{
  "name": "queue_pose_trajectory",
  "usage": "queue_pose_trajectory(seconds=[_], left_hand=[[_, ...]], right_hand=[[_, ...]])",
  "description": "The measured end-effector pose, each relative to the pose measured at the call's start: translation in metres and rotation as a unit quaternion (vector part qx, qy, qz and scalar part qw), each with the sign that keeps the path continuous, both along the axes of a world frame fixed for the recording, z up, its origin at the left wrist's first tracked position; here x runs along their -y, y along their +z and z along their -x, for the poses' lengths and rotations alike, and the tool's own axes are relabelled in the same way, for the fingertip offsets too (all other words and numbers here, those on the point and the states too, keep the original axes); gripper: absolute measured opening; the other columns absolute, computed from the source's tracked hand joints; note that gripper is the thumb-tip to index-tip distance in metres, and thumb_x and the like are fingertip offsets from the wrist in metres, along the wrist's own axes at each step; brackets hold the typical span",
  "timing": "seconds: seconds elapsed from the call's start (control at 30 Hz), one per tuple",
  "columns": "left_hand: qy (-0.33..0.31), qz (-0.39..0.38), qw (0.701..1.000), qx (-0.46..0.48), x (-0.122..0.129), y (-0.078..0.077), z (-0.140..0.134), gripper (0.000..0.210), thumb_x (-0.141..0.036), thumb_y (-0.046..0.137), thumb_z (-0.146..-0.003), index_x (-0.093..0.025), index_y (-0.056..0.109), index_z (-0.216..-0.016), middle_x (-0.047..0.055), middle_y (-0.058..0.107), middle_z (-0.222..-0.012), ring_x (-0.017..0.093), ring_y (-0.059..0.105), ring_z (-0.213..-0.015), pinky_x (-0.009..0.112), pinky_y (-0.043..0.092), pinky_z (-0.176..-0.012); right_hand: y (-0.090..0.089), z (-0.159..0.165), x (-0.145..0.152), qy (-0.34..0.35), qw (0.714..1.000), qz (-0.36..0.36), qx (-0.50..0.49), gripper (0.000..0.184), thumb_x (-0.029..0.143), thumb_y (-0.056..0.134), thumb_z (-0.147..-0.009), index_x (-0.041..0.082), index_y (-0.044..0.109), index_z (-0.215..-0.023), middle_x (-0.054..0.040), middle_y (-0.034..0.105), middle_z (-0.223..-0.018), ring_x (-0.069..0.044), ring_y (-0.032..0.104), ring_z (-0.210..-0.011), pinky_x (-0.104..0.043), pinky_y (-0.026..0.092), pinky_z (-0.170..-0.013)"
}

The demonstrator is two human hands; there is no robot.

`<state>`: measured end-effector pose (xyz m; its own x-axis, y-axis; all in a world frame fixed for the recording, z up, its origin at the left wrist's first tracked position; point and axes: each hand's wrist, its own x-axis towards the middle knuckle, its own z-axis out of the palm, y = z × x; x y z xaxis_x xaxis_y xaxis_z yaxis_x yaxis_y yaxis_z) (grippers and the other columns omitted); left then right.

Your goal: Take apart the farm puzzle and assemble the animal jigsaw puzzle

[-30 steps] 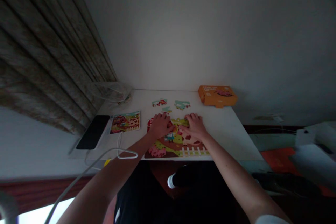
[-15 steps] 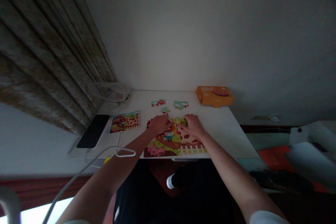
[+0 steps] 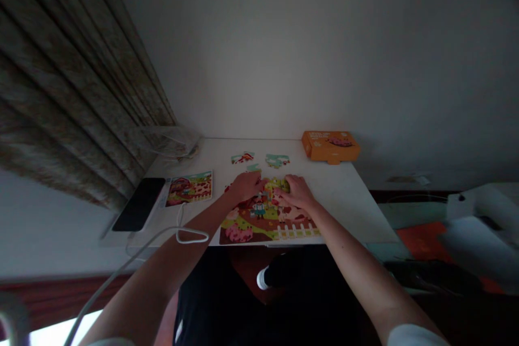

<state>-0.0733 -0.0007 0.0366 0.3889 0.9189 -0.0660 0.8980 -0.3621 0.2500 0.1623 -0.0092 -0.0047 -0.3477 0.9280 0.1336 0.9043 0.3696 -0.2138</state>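
A colourful farm jigsaw puzzle (image 3: 265, 221), with a cow, pigs, a figure and a white fence, lies mostly joined along the table's front edge. My left hand (image 3: 246, 186) is on its upper left part, fingers bent down and closed at a red-toned piece largely hidden beneath them. My right hand (image 3: 299, 193) grips the upper edge, thumb and fingers around a green puzzle piece (image 3: 276, 184) that shows between the hands. Beyond them lie a few loose pieces: a red and white one (image 3: 242, 158), a pale green one (image 3: 278, 160) and another (image 3: 253, 167) close to my left fingers.
A reference picture card (image 3: 189, 189) and a black phone (image 3: 140, 204) lie at the left, a white cable (image 3: 190, 235) looping over that side. At the back right stands an orange box (image 3: 330, 147). A clear plastic bag (image 3: 178, 141) sits by the curtain (image 3: 101, 65), back left.
My left hand has moved slightly, its fingers drawing nearer the green piece and partly covering a loose piece. My right hand stays nearly in place. The view has shifted a little.
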Motion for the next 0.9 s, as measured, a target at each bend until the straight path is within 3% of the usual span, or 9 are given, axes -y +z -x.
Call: queue_pose_trajectory(seconds=[0.3, 0.6, 0.9], left_hand=[[0.0, -0.006, 0.999, 0.049, -0.012, 0.002, -0.006, 0.042, -0.05, 0.035, -0.108, -0.021, 0.064, -0.096, 0.008, 0.072, -0.089, 0.023, 0.068, -0.087, 0.032, 0.043, -0.076], [0.066, -0.009, 0.998, 0.023, -0.042, 0.025, 0.009, 0.047, -0.054, 0.036, -0.106, -0.019, 0.066, -0.102, 0.01, 0.074, -0.101, 0.024, 0.07, -0.097, 0.032, 0.046, -0.082], [0.1, 0.003, 0.995, -0.023, -0.077, 0.012, 0.022, 0.049, -0.056, 0.037, -0.105, -0.018, 0.062, -0.122, 0.015, 0.072, -0.117, 0.026, 0.07, -0.106, 0.034, 0.049, -0.088]], right_hand=[[0.015, 0.001, -0.016, 0.007, 1.0, 0.004, -0.015, 0.044, 0.064, 0.055, -0.097, 0.022, 0.06, -0.085, -0.0085, 0.072, -0.088, -0.024, 0.066, -0.084, -0.032, 0.042, -0.075], [0.024, 0.011, -0.034, -0.031, 0.999, 0.013, 0.01, 0.047, 0.064, 0.05, -0.099, 0.022, 0.069, -0.104, -0.0119, 0.076, -0.103, -0.029, 0.07, -0.098, -0.036, 0.048, -0.082], [0.044, 0.041, -0.072, -0.038, 0.999, 0.008, 0.033, 0.059, 0.07, 0.042, -0.1, 0.018, 0.066, -0.114, -0.0168, 0.069, -0.115, -0.033, 0.063, -0.113, -0.044, 0.044, -0.096]])
